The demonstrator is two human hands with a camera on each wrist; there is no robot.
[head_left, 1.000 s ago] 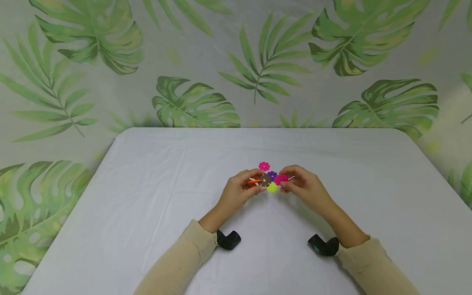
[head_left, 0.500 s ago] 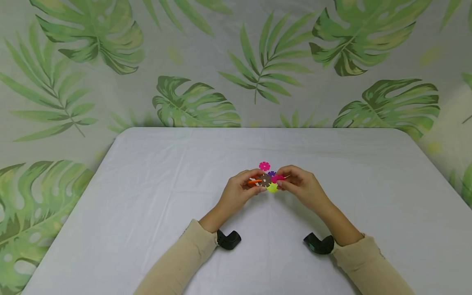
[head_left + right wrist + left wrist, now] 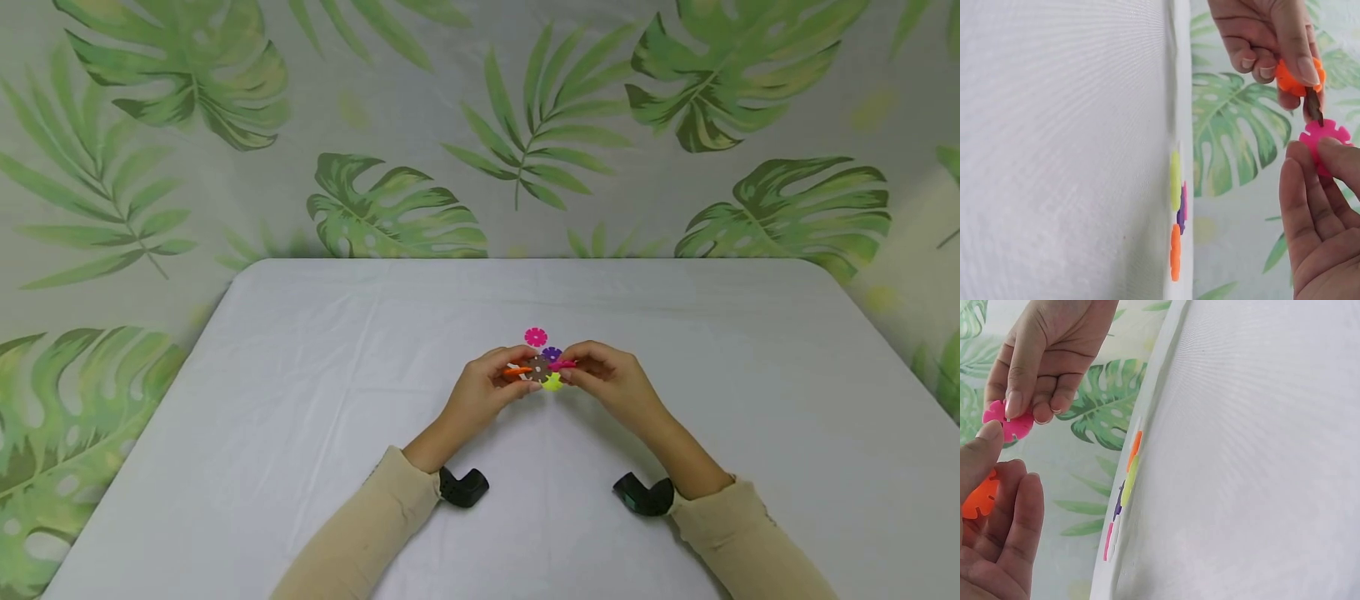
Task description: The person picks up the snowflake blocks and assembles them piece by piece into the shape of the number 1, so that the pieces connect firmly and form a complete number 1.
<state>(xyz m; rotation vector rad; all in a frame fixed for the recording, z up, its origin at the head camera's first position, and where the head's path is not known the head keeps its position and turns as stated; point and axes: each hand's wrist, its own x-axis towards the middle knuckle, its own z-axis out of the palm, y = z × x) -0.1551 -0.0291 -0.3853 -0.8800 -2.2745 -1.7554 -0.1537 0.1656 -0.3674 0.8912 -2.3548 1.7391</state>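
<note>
My left hand [image 3: 480, 385] pinches a brown notched plastic disc [image 3: 537, 368] between thumb and fingers. An orange notched disc [image 3: 517, 370] stands crosswise at the brown disc's left side and appears joined to it, as the right wrist view shows the orange disc [image 3: 1291, 80] beside the brown one [image 3: 1314, 105]. A bright pink notched disc [image 3: 1324, 128], seen edge-on in the head view, is pinched by my right hand [image 3: 621, 379]. Its rim meets the brown disc's edge; how deeply they interlock cannot be told. Both hands are above the table.
On the white-covered table [image 3: 315, 433] lie a pink disc [image 3: 536, 337], a purple disc [image 3: 552, 354] and a yellow disc [image 3: 552, 382]. The left wrist view also shows an orange disc [image 3: 1134, 450] and a white disc [image 3: 1115, 534] there. A leaf-patterned cloth [image 3: 397, 208] hangs behind the table.
My right hand has moved left, bringing the pink disc to the brown disc and turning it edge-on to the head view. My left hand has hardly moved.
</note>
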